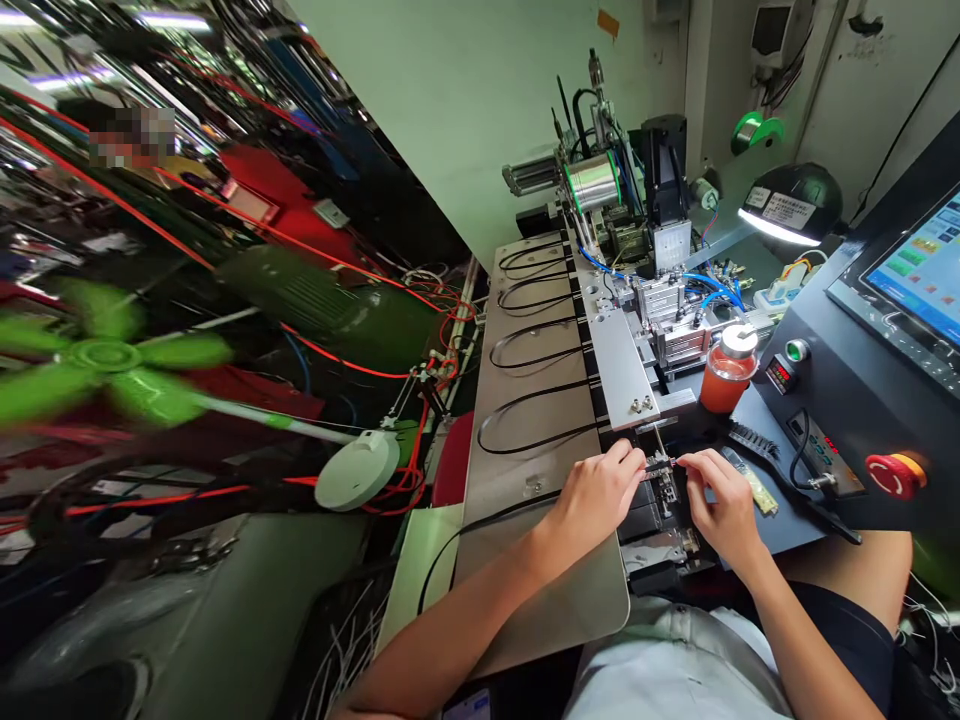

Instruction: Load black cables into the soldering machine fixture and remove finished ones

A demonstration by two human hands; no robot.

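Observation:
My left hand (600, 490) is closed in a pinch at the left side of a small metal fixture (661, 475). A black cable (480, 522) runs across the plate and disappears under this hand; whether the fingers grip it is hidden. On the fixture's right side, my right hand (720, 500) has thumb and forefinger pinched together. What lies between those fingertips is too small to name. Several more black cables (491, 430) lie in loops on the metal plate (517, 560), their ends reaching the dark strip beside the machine rail (619, 385).
Right of the fixture are a red-orange jar (726, 375), a black brush (787, 480) and a small clear bag (754, 485). A solder wire spool (594, 182), lamp (791, 205), touchscreen (922, 270) and red emergency stop (894, 476) stand around. A green fan (105, 355) is at left.

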